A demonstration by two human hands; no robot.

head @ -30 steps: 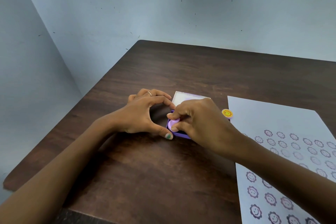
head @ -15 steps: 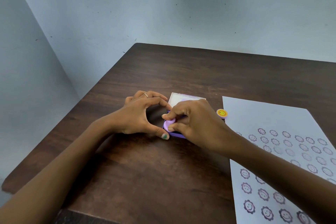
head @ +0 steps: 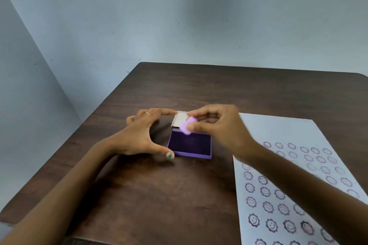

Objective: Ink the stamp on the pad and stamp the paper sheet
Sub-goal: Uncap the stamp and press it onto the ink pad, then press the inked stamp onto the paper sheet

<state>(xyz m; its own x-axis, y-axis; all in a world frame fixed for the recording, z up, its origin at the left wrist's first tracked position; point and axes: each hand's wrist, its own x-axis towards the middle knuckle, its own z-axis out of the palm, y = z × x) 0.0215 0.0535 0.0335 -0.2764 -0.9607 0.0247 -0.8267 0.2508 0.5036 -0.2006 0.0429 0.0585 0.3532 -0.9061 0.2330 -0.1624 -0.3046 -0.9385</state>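
A purple ink pad (head: 190, 144) lies open on the dark wooden table (head: 159, 201), with its white lid (head: 179, 120) lying flat behind it. My right hand (head: 221, 129) holds a small lilac stamp (head: 188, 126) in its fingertips, just above the pad's far edge. My left hand (head: 140, 134) spans the pad's left side, thumb at the near corner and forefinger at the lid. The white paper sheet (head: 282, 131) lies to the right, covered with several rows of purple smiley-flower prints.
Pale blue walls stand close behind and to the left of the table. The table's near edge (head: 139, 239) runs along the bottom. My right forearm crosses over the paper's lower left part.
My right hand has lifted the stamp off the pad, uncovering the dark ink surface. The yellow piece seen earlier by the paper is now hidden behind that hand.
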